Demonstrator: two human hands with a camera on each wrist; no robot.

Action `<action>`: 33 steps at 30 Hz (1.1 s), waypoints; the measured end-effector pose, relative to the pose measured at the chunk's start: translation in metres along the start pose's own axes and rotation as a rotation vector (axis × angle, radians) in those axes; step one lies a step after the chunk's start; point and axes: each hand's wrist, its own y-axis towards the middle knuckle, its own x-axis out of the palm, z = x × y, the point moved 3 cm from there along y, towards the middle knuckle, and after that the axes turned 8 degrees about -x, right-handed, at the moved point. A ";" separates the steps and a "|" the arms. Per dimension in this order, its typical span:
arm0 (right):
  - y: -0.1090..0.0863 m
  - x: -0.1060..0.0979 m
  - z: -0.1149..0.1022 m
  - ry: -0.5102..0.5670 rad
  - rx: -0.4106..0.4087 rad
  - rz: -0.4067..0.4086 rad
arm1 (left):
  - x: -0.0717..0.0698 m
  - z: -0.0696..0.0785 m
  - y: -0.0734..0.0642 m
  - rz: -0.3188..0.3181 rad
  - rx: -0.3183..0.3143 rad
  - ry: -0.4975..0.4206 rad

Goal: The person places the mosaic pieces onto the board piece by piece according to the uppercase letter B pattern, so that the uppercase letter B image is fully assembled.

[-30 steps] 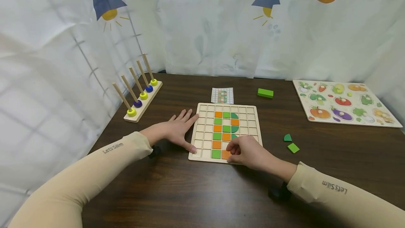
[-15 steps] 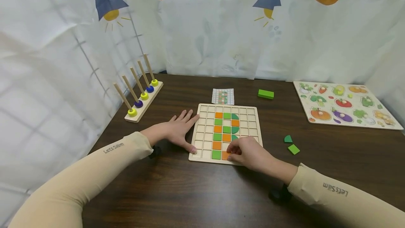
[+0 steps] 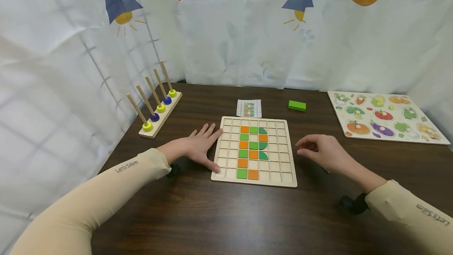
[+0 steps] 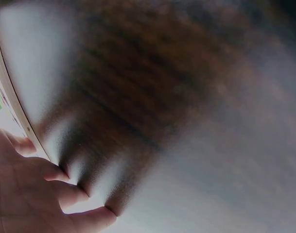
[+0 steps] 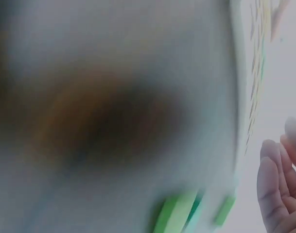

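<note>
A wooden grid board (image 3: 279, 166) lies on the table with orange, green and dark green tiles in its cells. My left hand (image 3: 192, 145) lies spread at the board's left edge, its thumb resting on the lower left corner and a fingertip touching the upper left edge; the left wrist view shows the fingers (image 4: 94, 221) apart. Over the table right of the board hovers my right hand (image 3: 325, 152), fingers loosely bent and holding nothing. An orange square tile (image 3: 253, 174) sits in the bottom row. The right wrist view shows a loose light green tile (image 5: 174, 213), which the hand hides from the head view.
A small pattern card (image 3: 249, 108) lies behind the board, with a green block (image 3: 297, 106) to its right. A vegetable puzzle board (image 3: 389, 123) occupies the far right. At left stands a peg rack (image 3: 157, 119) with yellow and blue rings.
My right hand has let go of the orange tile in the bottom row and moved right, off the board, over the loose green tiles. The left hand has stayed in place.
</note>
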 end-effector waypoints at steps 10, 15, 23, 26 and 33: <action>-0.042 -0.030 0.065 0.073 0.028 -0.153 | -0.002 0.001 0.002 0.004 -0.005 -0.014; -0.053 -0.028 0.077 0.156 0.011 -0.236 | -0.001 0.000 0.002 0.003 -0.001 -0.001; -0.051 -0.022 0.080 0.124 -0.038 -0.217 | -0.001 -0.002 -0.001 0.007 -0.001 -0.007; -0.050 -0.022 0.078 0.105 -0.032 -0.211 | -0.001 -0.002 -0.001 0.008 -0.001 -0.008; -0.052 -0.021 0.070 0.058 -0.074 -0.179 | -0.002 0.002 -0.002 0.009 0.014 -0.014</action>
